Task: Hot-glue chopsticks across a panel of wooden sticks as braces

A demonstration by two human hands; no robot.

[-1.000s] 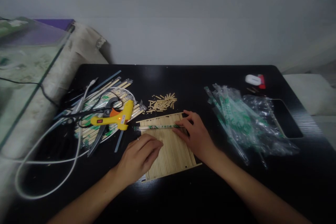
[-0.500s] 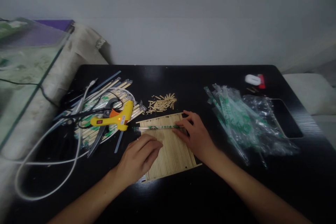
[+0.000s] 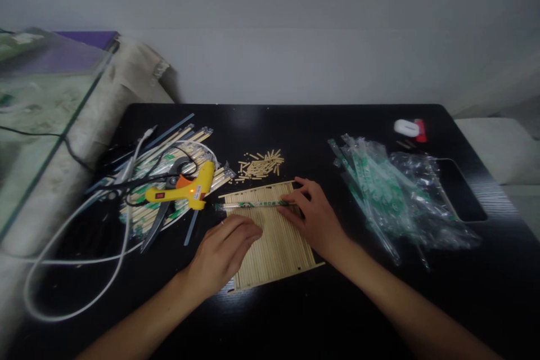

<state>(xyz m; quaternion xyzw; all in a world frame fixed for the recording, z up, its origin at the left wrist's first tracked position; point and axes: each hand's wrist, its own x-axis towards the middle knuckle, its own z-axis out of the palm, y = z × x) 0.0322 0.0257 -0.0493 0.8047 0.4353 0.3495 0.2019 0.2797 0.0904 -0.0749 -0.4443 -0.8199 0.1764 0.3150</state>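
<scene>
A flat panel of bamboo sticks (image 3: 276, 247) laid side by side lies on the black table (image 3: 295, 129) in front of me. Across its far part lies one chopstick in a green-printed wrapper (image 3: 253, 204). My left hand (image 3: 221, 256) rests on the panel's left edge with its fingers curled loosely down onto the sticks. My right hand (image 3: 314, 216) lies on the panel's right side, fingers spread, and its fingertips touch the right end of the wrapped chopstick.
A yellow glue gun (image 3: 185, 191) with a lit lamp lies left of the panel on a heap of wrapped chopsticks (image 3: 169, 180), scissors and white cable (image 3: 84, 259). Short cut stick pieces (image 3: 259, 164) lie behind. Empty wrappers (image 3: 392, 197) are piled right. A glass tank (image 3: 37, 107) stands left.
</scene>
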